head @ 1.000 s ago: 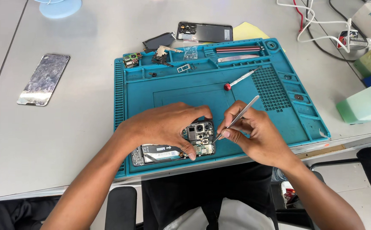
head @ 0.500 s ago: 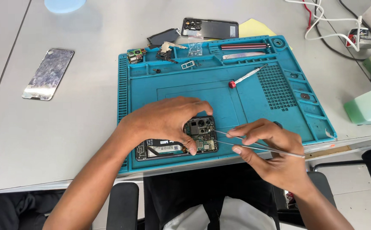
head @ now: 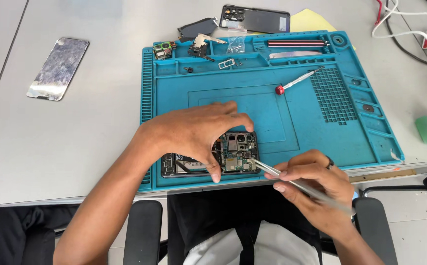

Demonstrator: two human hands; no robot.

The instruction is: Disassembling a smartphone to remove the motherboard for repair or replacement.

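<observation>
1. Phone (head: 225,157), opened with its back off, is lying at the near edge of the blue mat (head: 292,122); I am seeing its circuit board and camera modules exposed.
2. My left hand (head: 194,132) is pressing down over it, fingers spread and curled around its edges, as half a second ago.
3. My right hand (head: 311,184) is pinching tweezers (head: 292,180); their tips have been swinging down from pointing upward and are now touching the board's lower right corner.
4. Farther off, a red-tipped screwdriver (head: 299,81), loose parts (head: 201,46) and a cracked screen (head: 59,68) are lying about.
</observation>
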